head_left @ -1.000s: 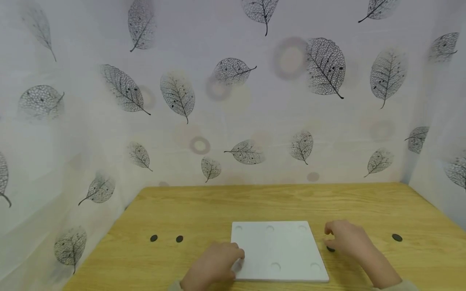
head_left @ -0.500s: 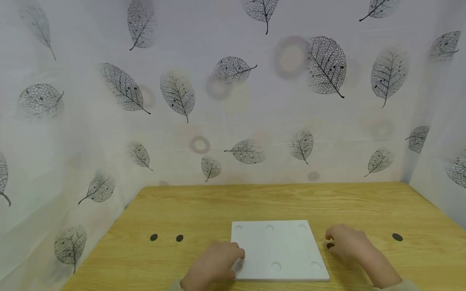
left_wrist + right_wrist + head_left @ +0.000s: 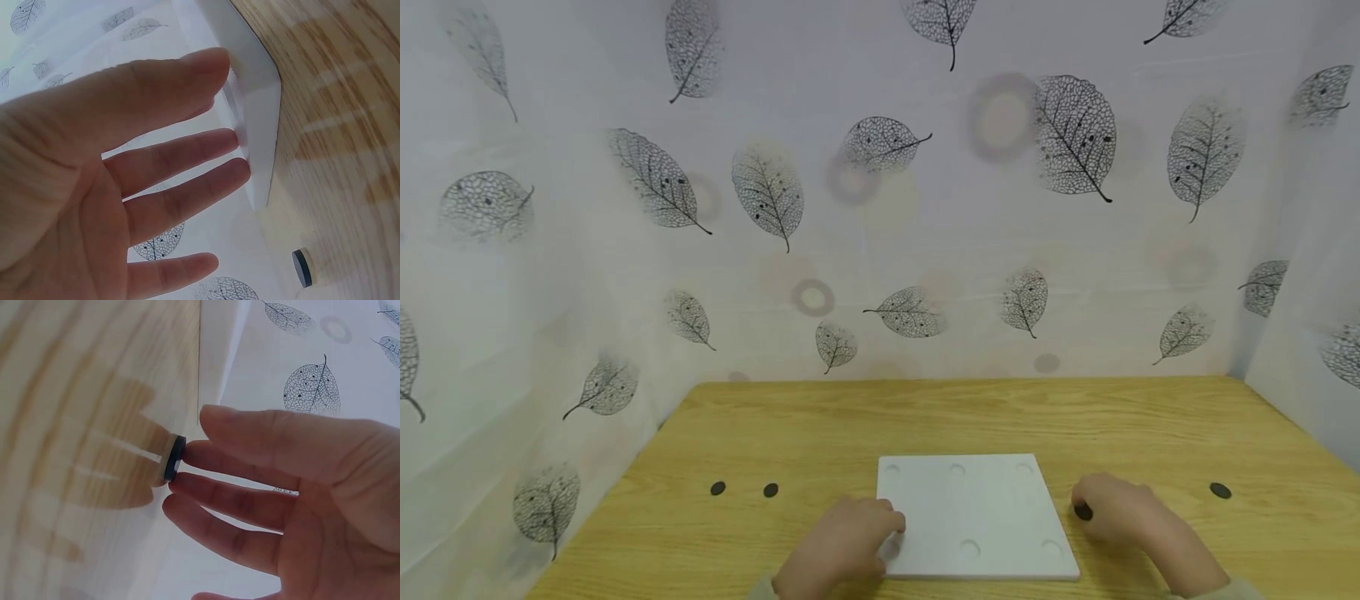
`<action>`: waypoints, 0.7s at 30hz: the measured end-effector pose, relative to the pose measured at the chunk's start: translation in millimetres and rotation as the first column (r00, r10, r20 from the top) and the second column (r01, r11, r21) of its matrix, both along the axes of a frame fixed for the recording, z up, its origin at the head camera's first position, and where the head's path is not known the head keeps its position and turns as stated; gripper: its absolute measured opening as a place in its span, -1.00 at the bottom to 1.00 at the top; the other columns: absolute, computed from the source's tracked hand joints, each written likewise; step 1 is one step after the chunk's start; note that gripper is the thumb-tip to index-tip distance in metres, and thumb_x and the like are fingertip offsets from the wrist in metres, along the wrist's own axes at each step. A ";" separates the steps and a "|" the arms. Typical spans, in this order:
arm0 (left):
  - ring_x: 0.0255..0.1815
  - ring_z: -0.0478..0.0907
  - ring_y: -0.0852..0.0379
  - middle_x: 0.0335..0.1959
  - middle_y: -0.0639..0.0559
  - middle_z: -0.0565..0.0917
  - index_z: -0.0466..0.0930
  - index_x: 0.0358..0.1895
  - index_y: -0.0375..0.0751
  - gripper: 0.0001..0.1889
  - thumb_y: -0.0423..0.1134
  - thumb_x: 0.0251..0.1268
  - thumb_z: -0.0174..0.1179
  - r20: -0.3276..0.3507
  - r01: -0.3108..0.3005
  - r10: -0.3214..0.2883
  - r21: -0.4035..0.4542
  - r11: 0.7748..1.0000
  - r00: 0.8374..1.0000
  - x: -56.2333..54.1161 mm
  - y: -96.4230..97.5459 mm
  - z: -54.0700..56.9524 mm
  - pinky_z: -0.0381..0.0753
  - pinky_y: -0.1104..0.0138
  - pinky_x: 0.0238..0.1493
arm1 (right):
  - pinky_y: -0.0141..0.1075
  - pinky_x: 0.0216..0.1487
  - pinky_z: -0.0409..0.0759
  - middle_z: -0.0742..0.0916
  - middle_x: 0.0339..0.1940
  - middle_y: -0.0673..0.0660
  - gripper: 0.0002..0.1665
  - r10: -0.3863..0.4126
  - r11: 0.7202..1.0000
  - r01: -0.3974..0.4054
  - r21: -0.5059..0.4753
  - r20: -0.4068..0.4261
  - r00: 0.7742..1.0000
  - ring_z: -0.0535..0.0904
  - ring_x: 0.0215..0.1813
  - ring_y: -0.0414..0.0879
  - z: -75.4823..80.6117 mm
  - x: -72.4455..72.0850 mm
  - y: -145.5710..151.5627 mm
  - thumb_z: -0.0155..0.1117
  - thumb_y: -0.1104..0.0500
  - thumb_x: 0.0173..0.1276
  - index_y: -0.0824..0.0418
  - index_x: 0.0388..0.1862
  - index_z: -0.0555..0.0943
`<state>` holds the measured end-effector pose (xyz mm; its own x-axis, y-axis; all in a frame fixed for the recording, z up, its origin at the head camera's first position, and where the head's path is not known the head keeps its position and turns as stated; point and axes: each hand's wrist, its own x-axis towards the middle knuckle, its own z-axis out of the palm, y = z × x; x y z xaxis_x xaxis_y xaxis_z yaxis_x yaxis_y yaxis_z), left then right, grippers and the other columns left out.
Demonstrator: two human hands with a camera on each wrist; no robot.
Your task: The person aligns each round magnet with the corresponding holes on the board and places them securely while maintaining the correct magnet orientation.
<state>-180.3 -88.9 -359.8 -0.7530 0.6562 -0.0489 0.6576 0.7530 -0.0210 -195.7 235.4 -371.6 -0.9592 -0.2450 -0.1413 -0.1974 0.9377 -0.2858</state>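
A small flat black disc (image 3: 1083,511) lies on the wooden table just right of a white board. My right hand (image 3: 1116,507) is over it. In the right wrist view, two extended fingertips touch the rim of the same disc (image 3: 175,459), while the thumb stands apart from it. My left hand (image 3: 848,537) rests at the near left part of the white board (image 3: 966,512). From the left wrist, the fingers (image 3: 194,187) look nearly straight, with their tips against the board's edge (image 3: 259,112); the thumb overlaps that edge.
Shallow round recesses (image 3: 971,548) mark the board's top, several of them in view. Two more black discs, an outer one (image 3: 718,488) and an inner one (image 3: 771,490), lie to the left. Another disc (image 3: 1221,491) lies far right. A leaf-print curtain (image 3: 880,225) encloses the table (image 3: 820,417).
My right hand has lowered slightly toward me, and its fingers have come down over the nearby disc. The left hand keeps its place on the board.
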 end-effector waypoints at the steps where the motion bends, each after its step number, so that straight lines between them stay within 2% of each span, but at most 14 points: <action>1: -0.59 0.25 0.32 -0.58 0.29 0.36 0.57 -0.39 0.02 -0.72 -0.27 -0.29 0.40 0.005 -0.001 0.001 0.000 1.000 1.000 0.0 0.0 0.1 0.32 0.48 -0.50 | 0.28 -0.31 0.27 0.55 -0.47 -0.01 -0.84 0.001 1.000 -0.001 0.002 -0.002 1.000 0.35 -0.43 -0.09 -0.1 0.2 -0.2 0.29 0.34 -0.08 0.12 -0.52 0.55; 6: -0.58 0.26 0.32 -0.57 0.29 0.38 0.58 -0.37 0.01 -0.72 -0.27 -0.29 0.40 0.032 -0.014 0.014 -0.004 1.000 0.999 0.1 0.8 1.8 0.33 0.47 -0.48 | 0.09 -0.40 0.30 0.48 -0.58 -0.05 -0.78 0.001 1.000 -0.001 0.004 0.016 1.000 0.34 -0.48 -0.10 1.0 2.1 -2.4 0.27 0.41 -0.09 0.12 -0.62 0.48; 10: -0.58 0.27 0.33 -0.56 0.29 0.38 0.58 -0.37 0.02 -0.71 -0.27 -0.29 0.40 0.033 -0.023 0.024 -0.008 1.000 0.999 0.3 1.5 1.7 0.34 0.47 -0.49 | -0.02 -0.45 0.33 0.47 -0.60 -0.04 -0.72 0.005 1.000 -0.005 -0.005 0.025 1.000 0.35 -0.50 -0.10 1.7 4.1 -3.1 0.22 0.48 -0.15 0.13 -0.64 0.44; 15: -0.58 0.27 0.32 -0.56 0.29 0.38 0.58 -0.37 0.02 -0.71 -0.27 -0.29 0.40 0.031 -0.026 0.027 -0.014 1.000 0.999 0.4 1.8 1.1 0.34 0.47 -0.49 | -0.08 -0.46 0.31 0.45 -0.60 -0.02 -0.73 -0.015 1.000 0.015 0.014 0.039 0.999 0.33 -0.50 -0.09 2.5 5.7 -2.9 0.25 0.45 -0.14 0.15 -0.58 0.40; 21: -0.57 0.28 0.33 -0.56 0.29 0.39 0.57 -0.37 0.02 -0.72 -0.27 -0.28 0.40 0.023 -0.024 0.024 -0.018 1.000 0.999 0.5 1.5 1.2 0.34 0.47 -0.48 | -0.06 -0.43 0.27 0.42 -0.62 0.00 -0.72 -0.036 0.998 0.033 0.049 0.054 0.998 0.32 -0.53 -0.09 1.6 6.1 -1.9 0.31 0.38 -0.08 0.16 -0.59 0.36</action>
